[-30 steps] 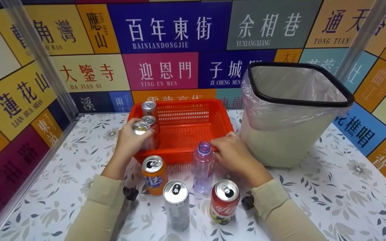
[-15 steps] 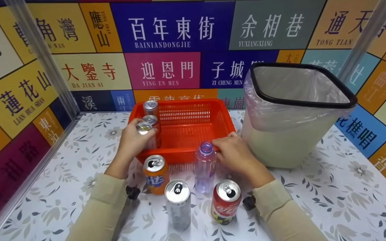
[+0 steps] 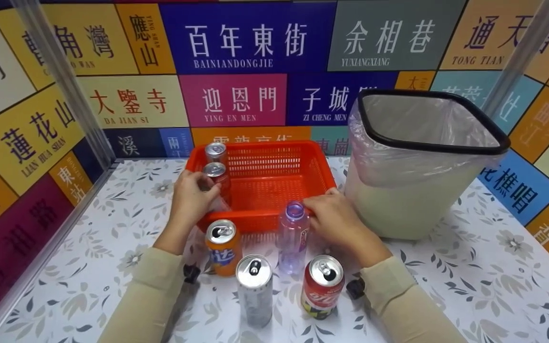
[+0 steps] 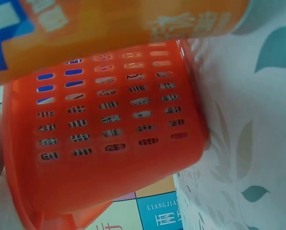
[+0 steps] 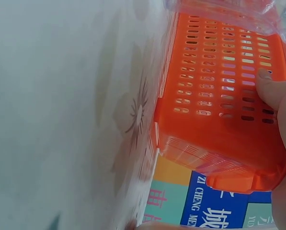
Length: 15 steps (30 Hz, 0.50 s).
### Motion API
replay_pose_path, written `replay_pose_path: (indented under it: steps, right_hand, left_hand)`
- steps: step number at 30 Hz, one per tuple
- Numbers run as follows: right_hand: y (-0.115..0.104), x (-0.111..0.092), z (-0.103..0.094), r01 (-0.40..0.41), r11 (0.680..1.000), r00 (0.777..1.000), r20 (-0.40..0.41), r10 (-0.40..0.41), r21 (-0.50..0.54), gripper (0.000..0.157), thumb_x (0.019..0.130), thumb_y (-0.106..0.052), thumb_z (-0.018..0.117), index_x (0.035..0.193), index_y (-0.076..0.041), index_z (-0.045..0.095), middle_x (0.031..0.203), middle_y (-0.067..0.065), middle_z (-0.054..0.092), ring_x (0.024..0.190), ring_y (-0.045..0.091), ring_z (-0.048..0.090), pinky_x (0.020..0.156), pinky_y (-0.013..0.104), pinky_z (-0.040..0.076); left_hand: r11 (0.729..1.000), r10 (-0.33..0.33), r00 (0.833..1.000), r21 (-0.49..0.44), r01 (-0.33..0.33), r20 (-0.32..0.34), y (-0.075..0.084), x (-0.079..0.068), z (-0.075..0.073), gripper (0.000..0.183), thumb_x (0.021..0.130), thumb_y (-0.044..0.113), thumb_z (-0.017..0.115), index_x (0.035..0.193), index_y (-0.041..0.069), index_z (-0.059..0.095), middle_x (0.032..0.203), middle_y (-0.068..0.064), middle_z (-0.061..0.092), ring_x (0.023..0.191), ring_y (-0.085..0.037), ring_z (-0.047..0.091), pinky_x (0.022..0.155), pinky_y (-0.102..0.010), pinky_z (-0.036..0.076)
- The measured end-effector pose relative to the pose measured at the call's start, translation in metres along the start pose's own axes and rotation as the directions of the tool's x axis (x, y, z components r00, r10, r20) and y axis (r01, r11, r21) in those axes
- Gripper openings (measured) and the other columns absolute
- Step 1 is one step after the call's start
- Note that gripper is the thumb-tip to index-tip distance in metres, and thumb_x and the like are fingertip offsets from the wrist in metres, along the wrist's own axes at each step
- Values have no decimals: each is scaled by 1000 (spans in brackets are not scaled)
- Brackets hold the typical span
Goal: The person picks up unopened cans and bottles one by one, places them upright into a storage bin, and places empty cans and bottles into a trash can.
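Left of frame centre, the upright red can [image 3: 222,183] is flanked by the nearer left hand [image 3: 191,194], whose hold cannot be told; the basket rim [image 3: 255,216] is gripped by the right hand [image 3: 335,217].

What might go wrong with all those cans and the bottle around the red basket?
1. The purple bottle stands uncapped, right next to the right hand. A bump might topple it, and anything inside might spill.
2. The orange can is close in front of the red basket. If the basket got pulled nearer the person, that can might tip over.
3. The red can in the basket is beside the left hand, so it might get nudged.
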State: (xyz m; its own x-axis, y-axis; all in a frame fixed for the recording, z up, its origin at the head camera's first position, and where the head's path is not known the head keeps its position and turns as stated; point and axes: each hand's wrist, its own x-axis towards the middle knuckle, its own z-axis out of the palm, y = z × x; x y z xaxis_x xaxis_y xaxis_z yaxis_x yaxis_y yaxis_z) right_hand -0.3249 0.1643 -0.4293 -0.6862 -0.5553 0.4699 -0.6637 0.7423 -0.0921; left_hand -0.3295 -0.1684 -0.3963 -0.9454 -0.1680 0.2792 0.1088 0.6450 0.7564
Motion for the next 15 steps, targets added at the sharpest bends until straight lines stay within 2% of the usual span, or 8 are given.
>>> replay_pose_path:
  steps: [7, 15]
  right_hand:
    - [1, -1, 1, 23, 1000, 1000, -14, -23, -16, 9, 89, -6, 75, 90, -13, 70, 85, 3, 77, 73, 26, 64, 80, 41, 43]
    - [1, 0, 1, 6, 1000, 1000, 6, -5, -9, 6, 90, -7, 74, 92, -13, 72, 90, 4, 79, 75, 27, 64, 80, 41, 44]
  left_hand:
    - [1000, -4, 1000, -5, 4, 9, 1, -1, 2, 32, 94, 28, 83, 102, 0, 69, 112, -16, 57, 108, -31, 58, 100, -43, 55]
    - [997, 10, 999, 78, -13, 45, 2, -3, 5, 51, 87, 37, 89, 122, 3, 71, 119, -13, 57, 114, -32, 59, 105, -48, 54]
